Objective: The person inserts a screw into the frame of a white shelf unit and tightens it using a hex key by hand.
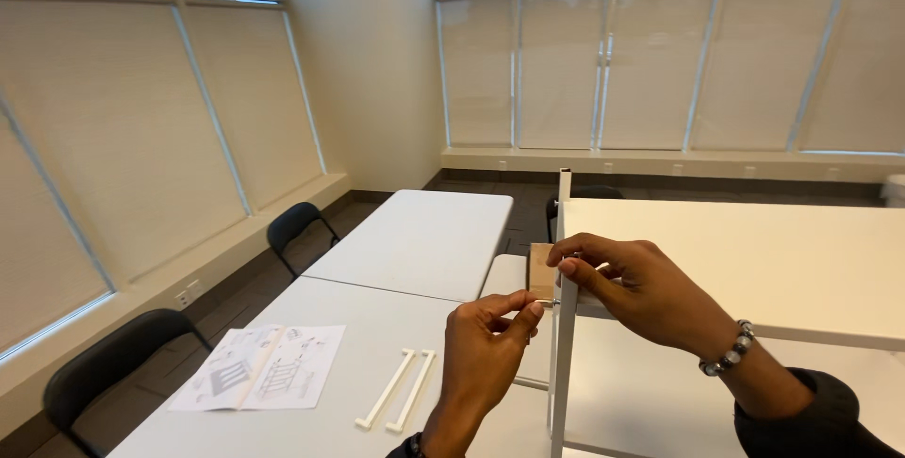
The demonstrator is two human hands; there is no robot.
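— Left hand (490, 335)?
— Raised over the near end of the table (377, 326), thumb and forefinger pinched tight on a small metal piece (550, 302), maybe a screw or a key; too small to tell which. Tip touching the white upright post (564, 326).

— And the right hand (630, 286)?
— Reaching in from the right edge, fingers curled round the post and pressing a small wooden block (541, 271) against its left face. Closed on the block, thumb below, forefinger on top. Beaded bracelet (728, 352) on the wrist, dark sleeve (811, 416) behind.

— Where exactly, that block?
— Just left of the post, about halfway up, right above the pinched metal piece. Both hands nearly touching there.

— Attached to the post?
— A wide white panel (745, 260), lying flat like a shelf top, running off toward the right edge of view. Thin rail lower down, partly hidden by the left wrist.

— Elsewhere on the table?
— Instruction sheet (264, 378) with line drawings near the left edge. Two white bars (398, 390) lying side by side, between sheet and left hand, well apart from the post. Second table (415, 241) butted against the far end.

— Around the tables?
— Two black chairs (108, 364) along the left side, beige blinds (613, 62) over the windows.
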